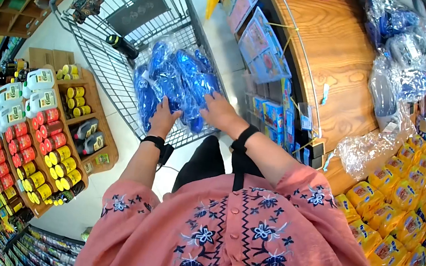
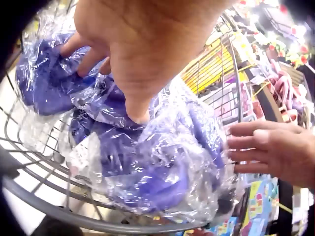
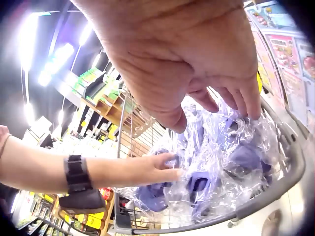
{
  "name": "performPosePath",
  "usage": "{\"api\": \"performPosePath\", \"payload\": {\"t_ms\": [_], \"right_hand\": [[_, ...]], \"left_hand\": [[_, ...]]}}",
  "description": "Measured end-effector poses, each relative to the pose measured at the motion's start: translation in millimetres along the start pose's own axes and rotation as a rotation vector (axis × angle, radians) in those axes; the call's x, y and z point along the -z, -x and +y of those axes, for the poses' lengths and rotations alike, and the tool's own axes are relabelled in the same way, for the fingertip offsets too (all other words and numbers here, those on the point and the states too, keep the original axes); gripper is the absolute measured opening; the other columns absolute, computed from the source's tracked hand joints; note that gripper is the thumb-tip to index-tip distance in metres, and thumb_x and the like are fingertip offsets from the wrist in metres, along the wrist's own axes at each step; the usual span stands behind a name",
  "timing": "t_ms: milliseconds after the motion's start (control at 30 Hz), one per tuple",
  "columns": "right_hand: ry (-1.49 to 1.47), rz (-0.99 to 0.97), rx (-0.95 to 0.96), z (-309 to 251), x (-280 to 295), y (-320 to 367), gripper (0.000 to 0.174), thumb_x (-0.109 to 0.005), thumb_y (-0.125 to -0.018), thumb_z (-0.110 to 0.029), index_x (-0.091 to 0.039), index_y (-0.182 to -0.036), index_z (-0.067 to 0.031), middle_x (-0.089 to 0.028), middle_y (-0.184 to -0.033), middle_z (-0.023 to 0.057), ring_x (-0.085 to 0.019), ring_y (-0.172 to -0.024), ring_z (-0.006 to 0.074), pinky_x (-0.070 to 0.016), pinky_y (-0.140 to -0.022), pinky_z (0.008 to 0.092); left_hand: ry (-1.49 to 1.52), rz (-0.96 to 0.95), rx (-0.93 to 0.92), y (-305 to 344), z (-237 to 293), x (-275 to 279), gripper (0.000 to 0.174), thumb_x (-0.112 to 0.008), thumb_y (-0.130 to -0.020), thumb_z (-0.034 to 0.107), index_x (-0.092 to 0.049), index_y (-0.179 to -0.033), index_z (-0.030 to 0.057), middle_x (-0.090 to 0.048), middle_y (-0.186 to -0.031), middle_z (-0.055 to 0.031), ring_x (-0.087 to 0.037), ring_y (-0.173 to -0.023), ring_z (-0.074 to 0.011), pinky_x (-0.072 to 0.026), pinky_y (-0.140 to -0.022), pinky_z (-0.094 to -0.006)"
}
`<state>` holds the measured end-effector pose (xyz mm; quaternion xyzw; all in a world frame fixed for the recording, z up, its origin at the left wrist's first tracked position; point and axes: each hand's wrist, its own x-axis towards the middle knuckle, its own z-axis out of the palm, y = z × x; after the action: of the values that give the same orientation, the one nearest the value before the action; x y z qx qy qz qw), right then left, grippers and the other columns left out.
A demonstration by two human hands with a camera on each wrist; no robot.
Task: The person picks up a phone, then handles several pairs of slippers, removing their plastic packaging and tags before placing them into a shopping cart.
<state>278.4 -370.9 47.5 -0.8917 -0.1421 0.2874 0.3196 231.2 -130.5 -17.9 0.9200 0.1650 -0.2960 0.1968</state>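
Note:
Several blue shoe-like items in clear plastic bags [image 1: 177,79] lie heaped in a wire shopping cart [image 1: 105,67]. Over the near left part of the heap, my left hand [image 1: 163,120] rests with fingers spread on the crinkled plastic. The left wrist view shows its thumb and fingertips against the wrap [image 2: 110,110]. At the heap's right side is my right hand [image 1: 223,115], its fingers extended and loosely bent. Seen from the right wrist, its fingertips are right at the shiny bags [image 3: 216,147]. Both wrists wear black bands.
A dark bottle-like item [image 1: 121,46] lies in the cart, and a patterned cloth bundle [image 1: 87,5] hangs at its far left. To the right stands a wooden display table [image 1: 342,70] with more bagged goods. Yellow packs [image 1: 404,204] are stacked beyond; a product shelf [image 1: 106,115] stands left.

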Motion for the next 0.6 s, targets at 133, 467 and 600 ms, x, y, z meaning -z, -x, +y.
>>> {"api": "performPosePath", "payload": {"t_ms": [133,467,600], "right_hand": [[-0.157,0.115,0.193,18.7,-16.8,29.9,0.052,-0.066,-0.088,-0.032,-0.054,-0.125,0.0026,-0.057,-0.121,0.0309,-0.057,-0.113,0.0461,-0.0478,-0.096,0.0493],[-0.3,0.202,-0.063,23.6,68.7,113.0,0.053,-0.061,-0.091,-0.036,-0.056,-0.13,0.0005,-0.065,-0.116,0.0257,-0.064,-0.105,0.0421,-0.0512,-0.091,0.0463],[-0.34,0.312,-0.08,31.6,94.8,157.6,0.054,-0.06,-0.093,-0.035,-0.054,-0.132,0.0005,-0.067,-0.116,0.024,-0.066,-0.105,0.0386,-0.0523,-0.091,0.043]], "left_hand": [[0.008,0.033,-0.024,-4.9,-2.9,-0.7,0.089,-0.071,-0.086,0.052,-0.028,-0.153,0.0113,-0.047,-0.145,-0.0234,-0.05,-0.128,-0.0445,-0.0441,-0.101,-0.0564],[-0.253,0.07,-0.264,-37.9,5.2,-11.1,0.085,-0.072,-0.081,0.029,-0.03,-0.154,0.0204,-0.032,-0.153,-0.0292,-0.046,-0.132,-0.0455,-0.0439,-0.101,-0.0593],[-0.25,-0.062,-0.285,-56.2,0.5,0.1,0.079,-0.066,-0.083,0.031,-0.033,-0.153,0.0195,-0.037,-0.148,-0.034,-0.049,-0.126,-0.0502,-0.0448,-0.102,-0.0548]]}}
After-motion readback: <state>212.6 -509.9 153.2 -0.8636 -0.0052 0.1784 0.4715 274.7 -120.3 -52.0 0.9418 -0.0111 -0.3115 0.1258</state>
